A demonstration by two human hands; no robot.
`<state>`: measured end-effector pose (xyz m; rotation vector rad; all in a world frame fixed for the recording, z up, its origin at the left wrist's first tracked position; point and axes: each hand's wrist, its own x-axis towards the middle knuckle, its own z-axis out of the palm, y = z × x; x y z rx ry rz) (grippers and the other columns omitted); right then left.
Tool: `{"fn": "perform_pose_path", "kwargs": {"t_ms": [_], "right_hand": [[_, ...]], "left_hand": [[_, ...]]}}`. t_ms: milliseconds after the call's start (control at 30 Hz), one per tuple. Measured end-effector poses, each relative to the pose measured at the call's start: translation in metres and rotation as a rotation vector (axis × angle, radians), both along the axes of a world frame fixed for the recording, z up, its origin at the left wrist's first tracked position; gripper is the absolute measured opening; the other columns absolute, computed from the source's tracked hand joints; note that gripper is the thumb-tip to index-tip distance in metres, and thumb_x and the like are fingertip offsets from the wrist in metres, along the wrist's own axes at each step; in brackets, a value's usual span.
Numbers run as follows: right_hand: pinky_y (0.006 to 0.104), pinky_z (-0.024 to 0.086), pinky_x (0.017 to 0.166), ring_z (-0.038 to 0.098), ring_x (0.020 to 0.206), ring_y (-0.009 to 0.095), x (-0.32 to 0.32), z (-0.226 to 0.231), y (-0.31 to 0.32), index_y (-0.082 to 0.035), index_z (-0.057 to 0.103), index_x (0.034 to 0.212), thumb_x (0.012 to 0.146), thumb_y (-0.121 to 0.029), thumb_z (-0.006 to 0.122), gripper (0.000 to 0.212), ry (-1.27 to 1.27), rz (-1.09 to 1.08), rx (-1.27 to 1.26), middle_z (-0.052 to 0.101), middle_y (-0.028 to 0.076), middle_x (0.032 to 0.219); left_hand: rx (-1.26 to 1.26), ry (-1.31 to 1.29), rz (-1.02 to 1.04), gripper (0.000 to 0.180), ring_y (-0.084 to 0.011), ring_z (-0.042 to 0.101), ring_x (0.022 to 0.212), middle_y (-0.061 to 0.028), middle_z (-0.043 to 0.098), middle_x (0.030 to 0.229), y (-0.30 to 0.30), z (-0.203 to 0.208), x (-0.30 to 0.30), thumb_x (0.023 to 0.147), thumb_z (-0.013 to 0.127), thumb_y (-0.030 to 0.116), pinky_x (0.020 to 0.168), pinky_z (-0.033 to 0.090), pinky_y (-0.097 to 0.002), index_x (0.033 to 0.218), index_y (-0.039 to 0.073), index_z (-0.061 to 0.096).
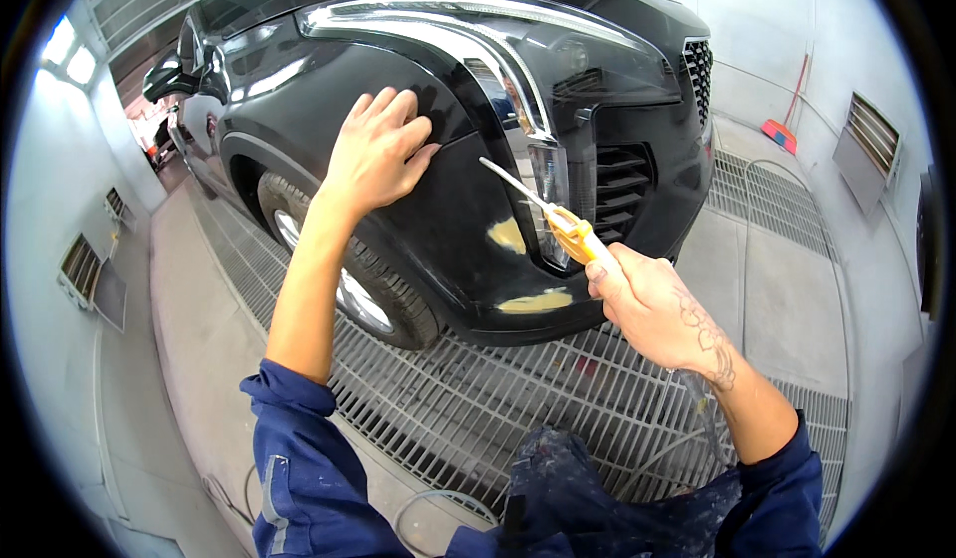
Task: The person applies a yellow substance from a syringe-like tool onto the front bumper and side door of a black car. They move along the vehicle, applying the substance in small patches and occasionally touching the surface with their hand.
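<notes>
My right hand (647, 304) is closed around the handle of a yellow air blow gun (573, 234). Its thin metal nozzle points up and left at the front corner of a black car (378, 90), close to the seam beside the headlight (597, 70). A hose hangs down below my right wrist. My left hand (383, 150) is at the front fender, fingers loosely bent and thumb apart, with nothing visible in it; whether it touches the panel I cannot tell. Two beige filler patches (536, 302) mark the dull, sanded-looking bumper corner.
The front wheel (363, 299) stands left of the bumper corner. Metal floor grating (468, 399) runs under the car and around my legs. Hoses lie on the floor on both sides. A red broom (782, 132) leans on the right wall, near a wall vent (868, 140).
</notes>
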<state>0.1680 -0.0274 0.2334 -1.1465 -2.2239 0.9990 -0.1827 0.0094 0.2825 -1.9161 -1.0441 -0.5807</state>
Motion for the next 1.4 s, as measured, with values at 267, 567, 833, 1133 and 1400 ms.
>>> {"fn": "perform_pose_path", "kwargs": {"t_ms": [267, 567, 833, 1133, 1400], "right_hand": [[0.0426, 0.051, 0.057, 0.062, 0.053, 0.028, -0.005, -0.005, 0.005, 0.005, 0.059, 0.102, 0.114, -0.04, 0.045, 0.048, 0.004, 0.015, 0.036, 0.062, 0.018, 0.067], [0.0476, 0.054, 0.065, 0.068, 0.063, 0.037, -0.019, -0.002, 0.008, 0.007, 0.06, 0.104, 0.113, -0.042, 0.046, 0.052, -0.043, 0.071, 0.116, 0.065, 0.022, 0.07], [0.0476, 0.054, 0.064, 0.068, 0.061, 0.035, -0.012, -0.005, 0.009, 0.006, 0.059, 0.104, 0.114, -0.043, 0.046, 0.051, -0.064, 0.015, 0.099, 0.065, 0.022, 0.069], [0.0447, 0.051, 0.055, 0.065, 0.053, 0.029, -0.001, -0.007, 0.008, 0.005, 0.057, 0.102, 0.114, -0.039, 0.047, 0.047, -0.008, 0.032, 0.048, 0.062, 0.018, 0.064], [0.0452, 0.048, 0.056, 0.064, 0.056, 0.032, 0.003, -0.003, 0.0, 0.005, 0.057, 0.1, 0.113, -0.037, 0.05, 0.044, -0.022, 0.032, 0.054, 0.062, 0.018, 0.064]], "left_hand": [[-0.068, -0.059, 0.114, 0.03, -0.0309, 0.054, 0.088, -0.0105, 0.052, 0.089, -0.03, -0.017, -0.034, 0.078, 0.081, 0.01, 0.077, 0.042, -0.0418, 0.073, 0.006, 0.052], [-0.03, -0.045, 0.162, 0.032, -0.0319, 0.058, 0.076, -0.0095, 0.054, 0.078, -0.042, -0.025, -0.054, 0.079, 0.083, 0.014, 0.071, 0.045, -0.0426, 0.074, 0.007, 0.052], [-0.163, 0.058, 0.098, 0.028, -0.0376, 0.066, 0.067, -0.0134, 0.062, 0.066, 0.009, 0.006, -0.005, 0.091, 0.076, 0.021, 0.06, 0.05, -0.0481, 0.076, 0.006, 0.057], [-0.264, 0.04, 0.184, 0.025, -0.0388, 0.067, 0.07, -0.0149, 0.065, 0.067, 0.0, 0.004, -0.008, 0.089, 0.075, 0.018, 0.062, 0.051, -0.0481, 0.075, 0.005, 0.06], [-0.315, -0.058, 0.122, 0.022, -0.0391, 0.065, 0.068, -0.0159, 0.063, 0.067, -0.001, -0.002, -0.015, 0.088, 0.073, 0.013, 0.062, 0.05, -0.048, 0.075, 0.003, 0.058]]}}
